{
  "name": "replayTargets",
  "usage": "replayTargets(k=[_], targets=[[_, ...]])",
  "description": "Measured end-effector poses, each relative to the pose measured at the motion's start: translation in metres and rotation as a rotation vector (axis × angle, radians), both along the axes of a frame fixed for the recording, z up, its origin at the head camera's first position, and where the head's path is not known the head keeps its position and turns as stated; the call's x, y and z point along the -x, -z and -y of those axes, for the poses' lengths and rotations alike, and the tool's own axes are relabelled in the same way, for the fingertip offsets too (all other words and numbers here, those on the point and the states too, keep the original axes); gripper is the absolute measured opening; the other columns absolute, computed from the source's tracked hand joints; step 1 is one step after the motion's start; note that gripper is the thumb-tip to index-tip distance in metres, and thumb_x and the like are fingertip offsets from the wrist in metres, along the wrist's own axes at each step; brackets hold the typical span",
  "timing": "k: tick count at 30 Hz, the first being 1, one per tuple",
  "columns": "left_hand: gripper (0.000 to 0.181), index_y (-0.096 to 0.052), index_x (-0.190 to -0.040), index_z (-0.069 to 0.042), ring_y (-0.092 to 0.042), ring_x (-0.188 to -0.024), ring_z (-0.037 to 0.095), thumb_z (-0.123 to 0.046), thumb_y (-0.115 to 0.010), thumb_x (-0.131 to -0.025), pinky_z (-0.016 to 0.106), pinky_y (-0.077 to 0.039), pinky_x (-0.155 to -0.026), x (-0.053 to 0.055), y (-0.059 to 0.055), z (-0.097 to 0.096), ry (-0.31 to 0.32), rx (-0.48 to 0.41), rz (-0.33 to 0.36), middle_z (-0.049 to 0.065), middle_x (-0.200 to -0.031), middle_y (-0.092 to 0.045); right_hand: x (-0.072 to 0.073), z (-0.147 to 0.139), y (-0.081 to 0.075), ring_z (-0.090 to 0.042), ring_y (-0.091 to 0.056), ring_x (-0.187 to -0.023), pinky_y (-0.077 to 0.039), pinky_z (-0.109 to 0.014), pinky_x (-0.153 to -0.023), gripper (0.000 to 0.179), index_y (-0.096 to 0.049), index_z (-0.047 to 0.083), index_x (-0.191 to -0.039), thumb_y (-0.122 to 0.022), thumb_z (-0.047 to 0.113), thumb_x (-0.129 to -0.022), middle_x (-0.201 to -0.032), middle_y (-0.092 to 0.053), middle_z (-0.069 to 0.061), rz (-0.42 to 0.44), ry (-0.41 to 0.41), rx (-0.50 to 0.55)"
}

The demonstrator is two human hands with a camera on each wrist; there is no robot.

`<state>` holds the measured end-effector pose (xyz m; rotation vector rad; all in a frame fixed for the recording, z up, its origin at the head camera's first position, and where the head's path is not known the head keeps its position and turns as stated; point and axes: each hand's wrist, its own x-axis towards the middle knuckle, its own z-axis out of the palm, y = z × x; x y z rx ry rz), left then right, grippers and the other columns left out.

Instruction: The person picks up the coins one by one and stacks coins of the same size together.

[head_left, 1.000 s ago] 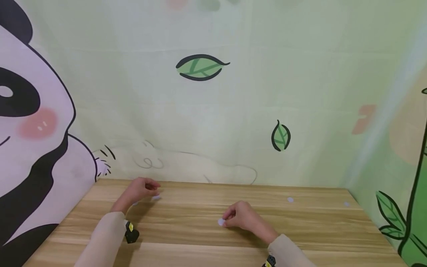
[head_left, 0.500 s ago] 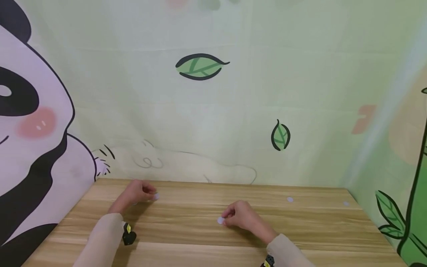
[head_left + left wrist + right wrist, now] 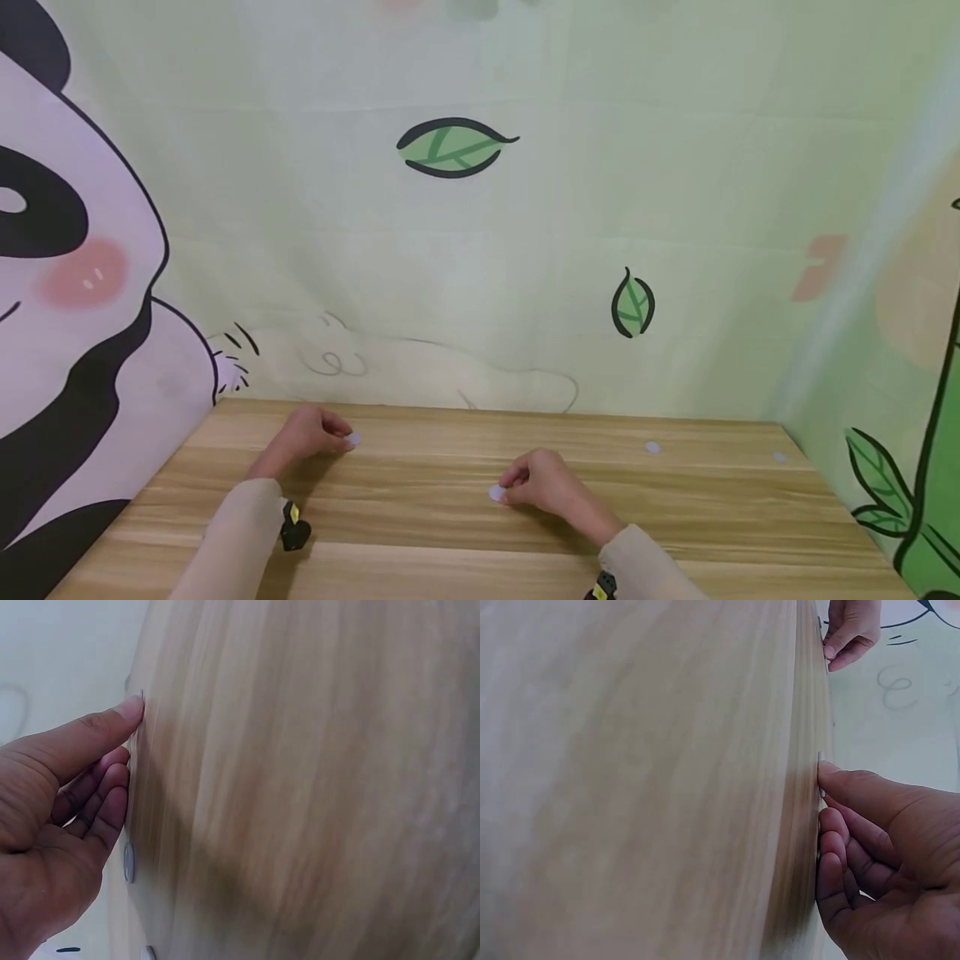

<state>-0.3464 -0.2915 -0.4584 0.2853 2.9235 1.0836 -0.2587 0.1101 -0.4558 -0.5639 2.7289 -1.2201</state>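
Near the table's far left, my left hand pinches a small pale flat disc between thumb and fingertips, close to the wood. In the left wrist view the thumb lies over the disc's thin edge, with the other fingers curled beneath. My right hand, nearer the table's middle, holds another pale disc by its edge. From the right wrist camera, this disc shows edge-on under the thumb, right at the tabletop; the lower fingers are curled against the wood.
Two more pale discs lie on the wooden table at the right: one disc near the back edge, another disc by the right corner. Further discs lie beside the left hand. A wall cloth with panda and leaf drawings hangs behind.
My left hand has come down slightly, and its fingers have closed onto the disc that lay beneath them. The right hand has stayed nearly still with its disc.
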Motion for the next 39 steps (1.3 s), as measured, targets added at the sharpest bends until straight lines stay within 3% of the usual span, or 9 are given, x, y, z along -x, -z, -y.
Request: replayTargets(k=[14,25,39], targets=[[0.022,-0.079,-0.093,-0.005,-0.062,-0.083,0.016,-0.019,-0.089,-0.079,0.035,-0.051,-0.078,0.002,0.001,-0.006,-0.010,0.033,-0.010,0.003,-0.088,-0.075,0.001,-0.001,-0.002,-0.009,-0.054,-0.068,-0.045,-0.022,-0.060,0.011,-0.078,0.005,-0.087,-0.086,0.010,-0.081,-0.074,-0.066,0.004,0.004,0.003,-0.010],[0.020,-0.078,-0.093,-0.003,-0.061,-0.083,0.018,-0.019,-0.085,-0.083,0.035,-0.051,-0.075,-0.002,-0.001,-0.011,-0.046,0.043,0.021,0.005,-0.090,-0.074,0.002,0.001,0.001,-0.009,-0.054,-0.069,-0.045,-0.022,-0.060,0.011,-0.078,0.007,-0.085,-0.086,0.012,-0.081,-0.074,-0.065,0.005,-0.011,-0.004,-0.020],[0.017,-0.077,-0.091,0.001,-0.063,-0.082,0.019,-0.012,-0.084,-0.082,0.036,-0.053,-0.074,-0.009,-0.005,-0.017,-0.058,0.021,0.004,0.006,-0.087,-0.073,0.002,0.001,0.000,-0.010,-0.053,-0.068,-0.044,-0.022,-0.059,0.010,-0.078,0.006,-0.086,-0.086,0.010,-0.081,-0.073,-0.064,0.005,-0.001,0.001,-0.027]])
